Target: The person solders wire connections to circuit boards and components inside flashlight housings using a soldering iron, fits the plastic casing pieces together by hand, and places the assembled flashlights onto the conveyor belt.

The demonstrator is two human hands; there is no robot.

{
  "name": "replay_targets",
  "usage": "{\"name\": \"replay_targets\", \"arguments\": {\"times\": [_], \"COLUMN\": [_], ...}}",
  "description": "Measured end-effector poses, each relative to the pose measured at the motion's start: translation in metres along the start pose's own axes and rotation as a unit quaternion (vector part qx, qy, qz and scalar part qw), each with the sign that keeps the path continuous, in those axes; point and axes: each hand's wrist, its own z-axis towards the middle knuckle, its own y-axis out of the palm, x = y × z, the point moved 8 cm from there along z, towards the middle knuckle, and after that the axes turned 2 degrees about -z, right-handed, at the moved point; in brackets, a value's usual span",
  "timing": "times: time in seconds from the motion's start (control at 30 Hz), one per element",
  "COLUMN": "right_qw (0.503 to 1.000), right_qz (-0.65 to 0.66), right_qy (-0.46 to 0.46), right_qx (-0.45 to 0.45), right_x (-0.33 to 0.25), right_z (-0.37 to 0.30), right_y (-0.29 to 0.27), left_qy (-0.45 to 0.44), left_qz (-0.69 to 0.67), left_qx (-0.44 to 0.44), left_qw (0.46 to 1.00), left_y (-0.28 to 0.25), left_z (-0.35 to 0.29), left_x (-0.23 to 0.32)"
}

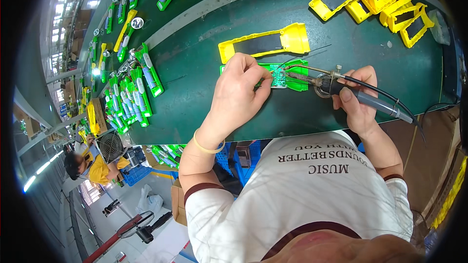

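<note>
My right hand (360,100) grips a soldering iron (373,102) with a grey handle and a thin metal feed tube along it. Its tip reaches left over a small green circuit board (279,76), which lies in a bright green housing (296,83) on the table. My left hand (241,90) is closed in a pinch at the board's left side, covering part of the housing; what the fingertips hold is hidden. Just beyond the housing lies a yellow frame (263,43) with a dark panel.
Several yellow frames (375,0) are heaped at the far right of the green table (195,58). Many green-and-grey lamp bodies (129,97) are piled at the left. The iron's black cable (407,113) trails right. Farther left, a person in yellow (100,168) sits near a fan (111,147).
</note>
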Motion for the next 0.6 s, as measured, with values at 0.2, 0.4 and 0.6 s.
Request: {"name": "replay_targets", "arguments": {"times": [0.2, 0.4, 0.6], "right_qw": [1.0, 1.0, 0.999], "right_qz": [0.017, 0.027, 0.006], "right_qy": [-0.009, 0.014, 0.031], "right_qx": [0.01, 0.008, -0.007], "right_x": [-0.003, 0.0, 0.003], "right_z": [0.0, 0.0, -0.004], "right_y": [-0.006, -0.006, -0.002], "left_qy": [0.034, -0.195, 0.1], "left_qz": [0.208, -0.112, 0.039], "left_qx": [0.086, -0.016, 0.038], "left_qw": [0.974, 0.974, 0.994], "left_y": [-0.043, -0.028, -0.01], "left_z": [-0.009, -0.035, -0.016], "left_x": [0.013, -0.008, 0.004]}}
